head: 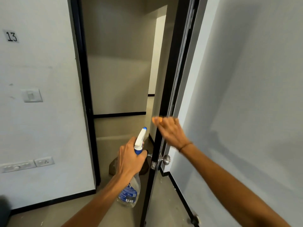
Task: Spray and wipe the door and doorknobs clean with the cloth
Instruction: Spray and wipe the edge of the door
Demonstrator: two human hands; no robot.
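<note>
Clear plastic spray bottle (131,182) in your left hand (131,158), nozzle up toward the doorway.
Your blurred right hand (170,131), fingers extended, sits at the door edge (165,95); bottle hides one doorknob, other doorknob (166,159) shows.

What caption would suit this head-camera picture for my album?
Left hand gripping a spray bottle beside the open door's edge, blurred right hand raised above the doorknob.

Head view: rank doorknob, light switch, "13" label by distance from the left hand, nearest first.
From the left hand, which grips the spray bottle:
1. Doorknob, just to its right on the door edge.
2. Light switch, up on the left wall.
3. "13" label, higher on the same wall.
</note>
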